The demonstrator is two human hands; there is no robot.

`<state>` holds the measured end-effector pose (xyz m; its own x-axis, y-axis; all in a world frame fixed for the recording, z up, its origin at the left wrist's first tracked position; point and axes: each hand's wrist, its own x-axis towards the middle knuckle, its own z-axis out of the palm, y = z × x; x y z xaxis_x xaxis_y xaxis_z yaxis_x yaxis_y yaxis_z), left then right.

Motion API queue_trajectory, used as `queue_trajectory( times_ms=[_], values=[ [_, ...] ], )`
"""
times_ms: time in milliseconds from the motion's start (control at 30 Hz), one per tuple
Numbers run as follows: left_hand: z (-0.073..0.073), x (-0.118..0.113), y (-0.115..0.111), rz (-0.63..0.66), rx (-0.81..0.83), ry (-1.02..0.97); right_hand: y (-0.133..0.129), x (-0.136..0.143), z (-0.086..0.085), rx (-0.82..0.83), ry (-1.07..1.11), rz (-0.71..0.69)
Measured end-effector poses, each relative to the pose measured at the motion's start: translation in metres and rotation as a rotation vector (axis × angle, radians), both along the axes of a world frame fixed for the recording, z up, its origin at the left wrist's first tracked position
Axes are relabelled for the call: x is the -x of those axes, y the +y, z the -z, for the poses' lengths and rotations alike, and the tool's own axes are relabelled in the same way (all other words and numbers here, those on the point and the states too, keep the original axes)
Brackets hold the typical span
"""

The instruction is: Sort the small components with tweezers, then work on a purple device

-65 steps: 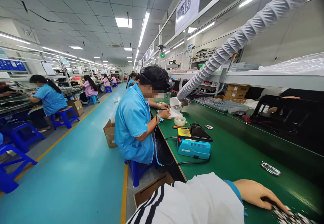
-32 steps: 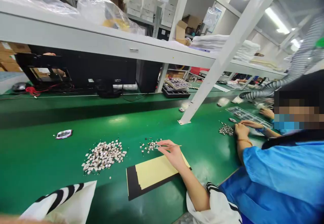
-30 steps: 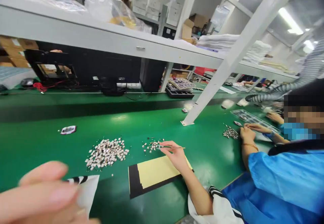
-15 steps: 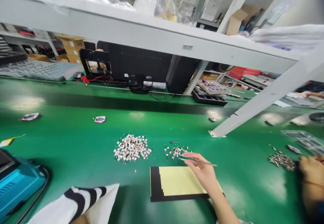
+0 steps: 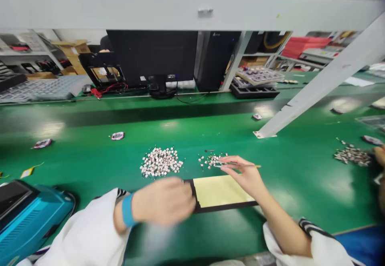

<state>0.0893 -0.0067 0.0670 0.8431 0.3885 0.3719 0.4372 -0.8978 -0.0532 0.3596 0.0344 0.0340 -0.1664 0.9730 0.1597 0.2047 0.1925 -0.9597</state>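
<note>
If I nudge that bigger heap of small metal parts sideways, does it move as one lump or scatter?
The heap of small metal parts would probably scatter: it is loose separate pieces, with strays already around its edge. Each piece looks tiny and light, so it likely slides easily on the smooth, glossy green bench.

A blue device [image 5: 28,214] sits at the near left on the green table [image 5: 300,170]. A black monitor [image 5: 152,55] stands far centre under a grey shelf [image 5: 120,5]. Stacked trays [image 5: 255,81] lie far right. A white slanted post [image 5: 325,77] meets the table at right.
</note>
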Motion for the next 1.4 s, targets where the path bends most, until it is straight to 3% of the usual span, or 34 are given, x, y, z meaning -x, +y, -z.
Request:
queue_trajectory(
  times_ms=[167,267,433,633,800,1033,1267,1400],
  values=[
    [0.032,-0.011,0.056,-0.307,0.152,0.126,0.004,0.013,0.0,0.16,0.106,-0.118],
    [0.046,-0.018,0.069,-0.345,0.171,0.156,0.0,0.019,0.003,0.198,0.105,-0.253],
    [0.05,-0.023,0.066,-0.357,0.186,0.13,-0.011,0.026,0.003,0.197,0.006,-0.345],
    [0.045,-0.025,0.062,-0.458,0.237,-0.165,-0.024,0.045,0.008,-0.034,-0.792,-0.369],
    [0.044,-0.033,0.045,-0.442,0.466,-0.636,-0.035,0.053,0.016,-0.066,-0.923,-0.335],
    [0.056,-0.029,0.046,-0.485,0.488,-0.65,-0.042,0.059,0.018,-0.089,-1.047,-0.423],
    [0.062,-0.041,0.018,-0.423,1.077,-0.779,-0.047,0.066,0.018,-0.032,-1.058,-0.471],
    [0.067,-0.043,0.016,-0.418,1.08,-0.722,-0.046,0.068,0.016,-0.066,-1.068,-0.472]
  ],
)
